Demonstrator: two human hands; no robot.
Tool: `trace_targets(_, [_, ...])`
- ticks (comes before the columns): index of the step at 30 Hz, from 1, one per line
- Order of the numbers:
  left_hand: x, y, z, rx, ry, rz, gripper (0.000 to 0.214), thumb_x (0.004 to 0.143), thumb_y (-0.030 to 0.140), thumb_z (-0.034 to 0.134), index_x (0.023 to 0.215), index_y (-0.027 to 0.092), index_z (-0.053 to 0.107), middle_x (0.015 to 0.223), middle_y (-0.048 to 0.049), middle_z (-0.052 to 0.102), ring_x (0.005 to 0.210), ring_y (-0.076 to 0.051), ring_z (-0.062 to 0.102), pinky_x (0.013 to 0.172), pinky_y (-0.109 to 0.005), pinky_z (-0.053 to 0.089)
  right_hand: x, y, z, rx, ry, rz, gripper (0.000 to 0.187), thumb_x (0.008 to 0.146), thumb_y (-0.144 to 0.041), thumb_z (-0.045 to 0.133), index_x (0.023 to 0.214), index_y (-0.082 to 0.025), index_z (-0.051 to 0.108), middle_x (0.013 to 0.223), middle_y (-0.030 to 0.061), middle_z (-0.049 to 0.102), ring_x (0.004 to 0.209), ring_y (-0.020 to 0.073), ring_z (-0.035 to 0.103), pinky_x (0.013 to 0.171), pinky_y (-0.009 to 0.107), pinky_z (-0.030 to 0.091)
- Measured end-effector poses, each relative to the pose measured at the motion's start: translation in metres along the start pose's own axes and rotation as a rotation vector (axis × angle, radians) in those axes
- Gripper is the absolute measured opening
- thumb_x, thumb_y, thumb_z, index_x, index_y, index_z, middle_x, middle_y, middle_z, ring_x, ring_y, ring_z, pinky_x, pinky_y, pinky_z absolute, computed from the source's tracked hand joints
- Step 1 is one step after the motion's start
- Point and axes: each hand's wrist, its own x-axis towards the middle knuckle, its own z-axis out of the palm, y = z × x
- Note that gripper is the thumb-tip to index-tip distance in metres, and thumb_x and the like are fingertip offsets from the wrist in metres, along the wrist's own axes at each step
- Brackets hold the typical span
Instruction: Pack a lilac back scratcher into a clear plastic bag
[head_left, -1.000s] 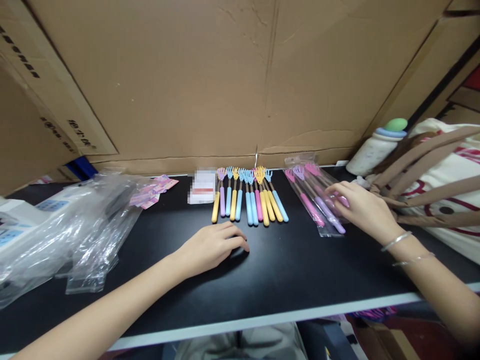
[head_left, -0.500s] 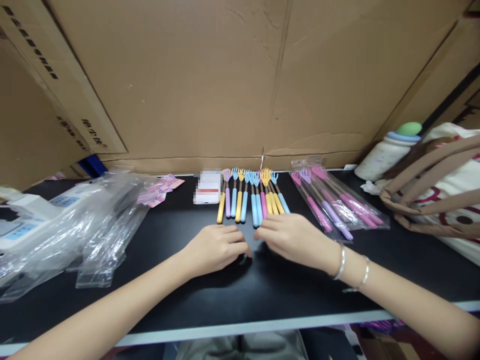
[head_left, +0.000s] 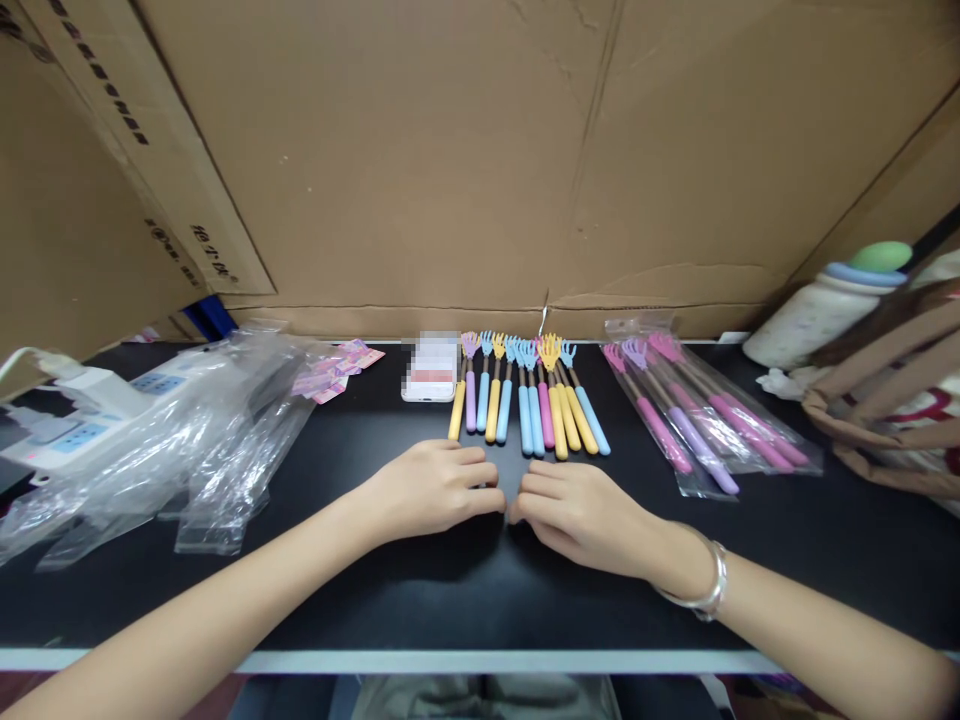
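My left hand (head_left: 439,488) rests low over the black table with its fingers curled in and closed; nothing shows in it. Facing it, my right hand (head_left: 581,515) is also closed, fingers bent, with no object visible. The two hands' fingertips almost meet, and their undersides are hidden. Just beyond them lies a row of back scratchers with small claw heads, among them a purple one (head_left: 470,400), a pink one (head_left: 546,415) and a blue one (head_left: 592,420), with several yellow ones (head_left: 559,425). The left hand is nearest a yellow handle (head_left: 456,412).
Clear plastic sleeves (head_left: 225,470) lie at left by a power strip (head_left: 82,435) and pink cards (head_left: 337,370). A phone (head_left: 431,375) lies behind my left hand. Bagged back scratchers (head_left: 705,420), a bottle (head_left: 810,315) and a bag (head_left: 885,400) are at right. Cardboard (head_left: 420,150) stands behind.
My right hand has drawn back from the handle ends toward me, beside my left hand. The view has shifted slightly left. The back scratchers lie as before.
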Motion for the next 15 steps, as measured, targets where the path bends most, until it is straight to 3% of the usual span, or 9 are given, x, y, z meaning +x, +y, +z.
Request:
trace_targets(4, [-0.005, -0.017, -0.02, 0.094, -0.062, -0.07, 0.023, 0.094, 0.019, 0.04, 0.089, 0.022, 0.062, 0.079, 0.0006, 0.064, 0.071, -0.013, 0.056, 0.061, -0.024, 0.038, 0.0, 0.001, 0.002, 0.043, -0.033, 0.024, 0.021, 0.089, -0.01, 0.039, 0.086, -0.018, 0.059, 0.077, 0.0027, 0.057, 0.075, 0.0147, 0.049, 0.066, 0.024, 0.038])
trace_targets(9, [-0.03, -0.053, -0.057, 0.202, -0.027, -0.424, 0.025, 0.094, 0.026, 0.04, 0.098, 0.027, 0.064, 0.093, 0.0026, 0.068, 0.084, -0.013, 0.061, 0.064, -0.021, 0.04, 0.001, 0.001, -0.001, 0.08, -0.044, 0.031, 0.022, 0.089, -0.009, 0.039, 0.087, -0.019, 0.058, 0.078, 0.0024, 0.057, 0.075, 0.0138, 0.049, 0.066, 0.024, 0.037])
trace_targets(13, [-0.086, -0.083, -0.08, 0.306, -0.119, -0.806, 0.026, 0.093, 0.04, 0.042, 0.112, 0.035, 0.059, 0.107, 0.0075, 0.065, 0.092, -0.014, 0.061, 0.06, -0.018, 0.038, 0.002, 0.0, -0.001, 0.076, -0.051, 0.037, 0.021, 0.089, -0.01, 0.039, 0.086, -0.019, 0.058, 0.079, 0.0024, 0.057, 0.075, 0.0139, 0.049, 0.066, 0.024, 0.037])
trace_targets(15, [-0.127, -0.095, -0.085, 0.331, -0.213, -0.958, 0.03, 0.092, 0.044, 0.04, 0.114, 0.033, 0.057, 0.112, 0.0051, 0.064, 0.099, -0.017, 0.06, 0.071, -0.021, 0.042, 0.002, 0.0, -0.001, 0.074, -0.058, 0.035, 0.021, 0.089, -0.01, 0.039, 0.087, -0.019, 0.058, 0.08, 0.0024, 0.057, 0.076, 0.0141, 0.049, 0.066, 0.025, 0.038])
